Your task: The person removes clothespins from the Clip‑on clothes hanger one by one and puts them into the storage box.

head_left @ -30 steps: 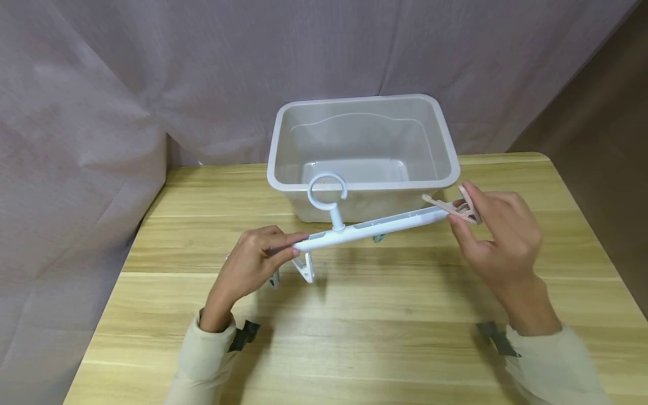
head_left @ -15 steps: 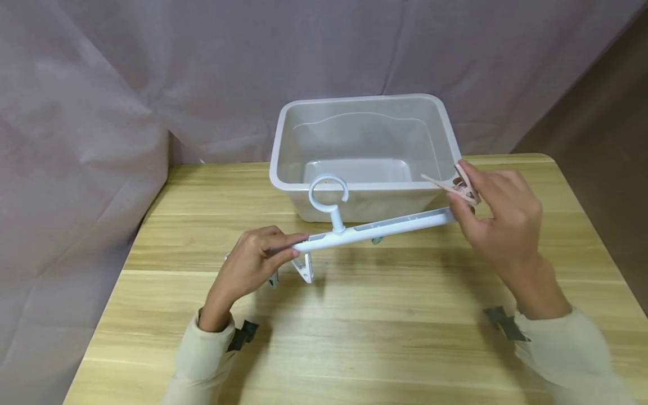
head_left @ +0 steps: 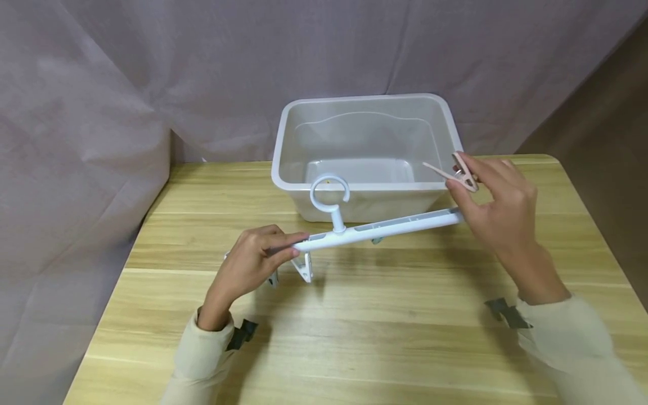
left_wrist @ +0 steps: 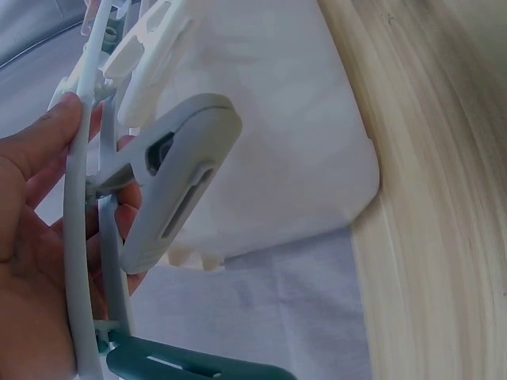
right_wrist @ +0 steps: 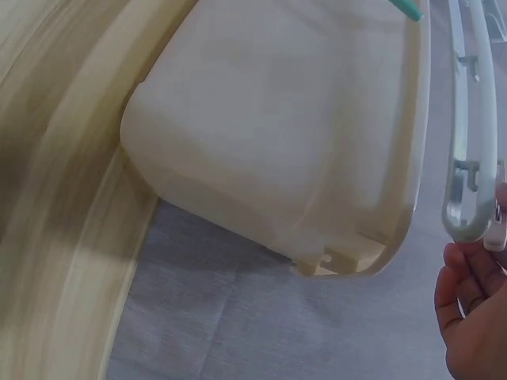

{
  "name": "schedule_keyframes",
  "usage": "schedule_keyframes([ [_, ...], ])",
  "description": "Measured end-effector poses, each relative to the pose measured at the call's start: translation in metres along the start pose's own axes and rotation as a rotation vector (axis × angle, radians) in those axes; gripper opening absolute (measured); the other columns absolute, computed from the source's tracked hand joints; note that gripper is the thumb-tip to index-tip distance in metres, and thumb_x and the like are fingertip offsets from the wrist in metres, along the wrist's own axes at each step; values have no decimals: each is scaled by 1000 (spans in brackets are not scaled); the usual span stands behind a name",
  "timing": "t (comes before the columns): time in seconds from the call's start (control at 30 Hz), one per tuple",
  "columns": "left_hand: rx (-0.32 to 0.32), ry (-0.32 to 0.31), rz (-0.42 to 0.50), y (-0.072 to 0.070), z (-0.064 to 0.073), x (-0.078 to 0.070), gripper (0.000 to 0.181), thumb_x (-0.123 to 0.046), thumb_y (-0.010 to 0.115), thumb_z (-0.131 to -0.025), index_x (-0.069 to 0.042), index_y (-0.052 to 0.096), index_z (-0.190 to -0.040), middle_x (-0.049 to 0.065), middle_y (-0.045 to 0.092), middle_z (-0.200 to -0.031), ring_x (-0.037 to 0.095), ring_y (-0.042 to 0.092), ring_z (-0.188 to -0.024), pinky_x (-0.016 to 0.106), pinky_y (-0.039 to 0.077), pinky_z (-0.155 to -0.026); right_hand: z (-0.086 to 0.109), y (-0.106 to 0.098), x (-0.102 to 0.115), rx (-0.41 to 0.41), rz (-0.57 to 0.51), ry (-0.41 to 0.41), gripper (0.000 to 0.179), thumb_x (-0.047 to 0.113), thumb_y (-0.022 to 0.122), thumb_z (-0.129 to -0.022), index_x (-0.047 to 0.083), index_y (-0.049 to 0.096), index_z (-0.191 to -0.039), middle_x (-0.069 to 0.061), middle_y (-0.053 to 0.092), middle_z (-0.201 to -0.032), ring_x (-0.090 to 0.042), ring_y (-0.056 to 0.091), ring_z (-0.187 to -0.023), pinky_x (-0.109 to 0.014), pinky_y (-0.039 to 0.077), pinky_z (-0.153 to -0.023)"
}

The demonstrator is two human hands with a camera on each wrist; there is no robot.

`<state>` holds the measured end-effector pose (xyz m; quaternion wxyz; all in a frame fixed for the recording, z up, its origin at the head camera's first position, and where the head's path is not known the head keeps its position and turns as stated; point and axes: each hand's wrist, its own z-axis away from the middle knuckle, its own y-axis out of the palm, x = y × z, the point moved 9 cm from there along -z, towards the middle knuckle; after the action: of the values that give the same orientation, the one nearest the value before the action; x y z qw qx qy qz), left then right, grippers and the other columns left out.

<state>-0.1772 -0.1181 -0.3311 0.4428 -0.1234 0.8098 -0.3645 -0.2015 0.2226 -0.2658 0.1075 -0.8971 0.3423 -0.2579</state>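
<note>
My left hand grips the left end of a pale blue clip hanger, held above the table with its hook upward and its right end tilted higher. Several clips hang from the bar; the left wrist view shows a grey clip, a dark green clip and a white clip. Between thumb and fingers, my right hand pinches a pale pink clip just above the hanger's right end. In the right wrist view, that end of the bar shows bare slots, and the clip is mostly cut off.
A light grey plastic bin stands at the back of the wooden table, behind the hanger. Grey cloth hangs behind the table and down its left side.
My right hand has lifted the pink clip up off the hanger's right end, so the clip is now apart from the bar. The left hand and hanger have stayed nearly still.
</note>
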Motion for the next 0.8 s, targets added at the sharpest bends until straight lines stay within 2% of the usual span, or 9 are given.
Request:
schedule_keyframes([
  [0.1, 1, 12, -8, 0, 0, 0, 31, -11, 78, -87, -11, 76, -118, -6, 62, -77, 6, 43, -56, 25, 39, -47, -3, 5, -5, 52, 10, 1, 50, 40, 69, -90, -5, 73, -113, -23, 71, -91, -39, 60, -77, -13, 34, -76],
  [0.23, 1, 19, -15, 0, 1, 0, 31, -11, 78, -87, -11, 76, -118, -6, 61, -76, 6, 43, -56, 25, 39, -48, -8, 16, -11, 155, 43, 1, 37, 17, 76, -87, -6, 72, -115, -23, 70, -92, -34, 59, -78, -16, 33, -72],
  [0.37, 1, 20, -18, 0, 1, 1, 31, -11, 78, -87, -11, 76, -118, -6, 61, -76, 6, 43, -56, 25, 39, -48, -10, 25, -19, 194, 72, 30, 37, 3, 81, -81, -7, 71, -115, -23, 69, -91, -31, 57, -76, -23, 32, -65],
  [0.57, 1, 17, -13, 1, 0, 1, 32, -11, 79, -86, -12, 76, -118, -7, 60, -75, 7, 42, -56, 25, 39, -48, -14, 29, -30, 202, 108, 60, 38, 2, 83, -80, -6, 72, -115, -23, 69, -91, -31, 54, -74, -28, 29, -62],
  [0.8, 9, 9, -24, 3, -2, 2, 32, -10, 79, -85, -12, 76, -118, -6, 59, -75, 6, 41, -55, 25, 38, -47, -18, 39, -37, 237, 108, 43, 34, 2, 79, -82, -7, 71, -115, -22, 69, -89, -30, 52, -73, -33, 31, -63],
])
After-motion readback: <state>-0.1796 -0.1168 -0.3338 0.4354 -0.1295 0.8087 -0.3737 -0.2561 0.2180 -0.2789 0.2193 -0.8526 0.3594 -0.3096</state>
